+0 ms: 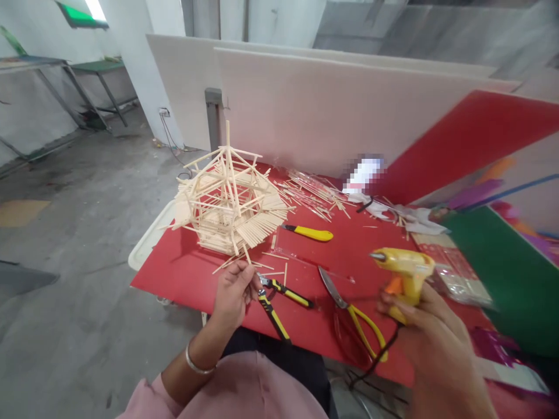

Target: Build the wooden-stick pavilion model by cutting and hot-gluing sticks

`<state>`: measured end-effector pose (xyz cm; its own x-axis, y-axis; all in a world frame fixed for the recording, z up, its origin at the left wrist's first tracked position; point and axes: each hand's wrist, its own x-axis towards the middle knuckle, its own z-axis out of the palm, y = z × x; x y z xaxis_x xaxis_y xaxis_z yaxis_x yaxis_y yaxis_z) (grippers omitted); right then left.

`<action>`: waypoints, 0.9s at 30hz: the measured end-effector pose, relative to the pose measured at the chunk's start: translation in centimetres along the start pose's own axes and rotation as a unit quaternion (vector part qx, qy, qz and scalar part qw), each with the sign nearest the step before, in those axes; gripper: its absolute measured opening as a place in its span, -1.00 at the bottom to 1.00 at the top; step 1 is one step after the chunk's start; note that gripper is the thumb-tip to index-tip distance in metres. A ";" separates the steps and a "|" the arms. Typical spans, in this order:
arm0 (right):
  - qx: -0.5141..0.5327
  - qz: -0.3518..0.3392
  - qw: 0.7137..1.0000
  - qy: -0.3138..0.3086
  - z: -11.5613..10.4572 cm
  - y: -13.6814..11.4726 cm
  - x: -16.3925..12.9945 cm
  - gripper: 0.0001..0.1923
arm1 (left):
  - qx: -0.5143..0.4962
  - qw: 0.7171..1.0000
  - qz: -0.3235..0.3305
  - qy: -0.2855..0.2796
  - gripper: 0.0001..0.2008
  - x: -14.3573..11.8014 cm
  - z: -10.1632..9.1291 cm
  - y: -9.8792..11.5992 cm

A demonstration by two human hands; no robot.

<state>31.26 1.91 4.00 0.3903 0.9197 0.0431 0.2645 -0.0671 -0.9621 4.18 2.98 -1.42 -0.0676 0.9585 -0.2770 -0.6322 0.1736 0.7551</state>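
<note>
My right hand (437, 329) is wrapped round a yellow hot glue gun (408, 265) with an orange trigger, held up over the right side of the table with its nozzle pointing left. Pinched between the fingertips of my left hand (236, 291) is a thin wooden stick (247, 255), its upper end close to the lower front edge of a model pavilion (227, 203). Pale sticks form the model's open roof frame, slatted eaves and base. I cannot tell whether the held stick touches it. Black and yellow pliers (279, 299) lie just right of my left hand.
Yellow-handled scissors (349, 311) and a yellow utility knife (310, 233) lie on the red tabletop (183, 279). Loose sticks and plastic packets (314, 195) are scattered at the back. A dark cord hangs from the glue gun. White boards (340, 110) lean behind.
</note>
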 end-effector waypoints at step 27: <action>-0.426 -0.507 0.745 0.077 14.8 -4.6 0.9 -0.83 | -0.073 0.994 0.011 0.079 -0.67 1.4 1.5 0.6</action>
<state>17.34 8.80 4.44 -0.3124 0.6141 0.7247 0.9308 0.3504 0.1042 4.90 4.80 -0.50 -0.1957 0.9124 -0.3594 -0.7334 0.1072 0.6713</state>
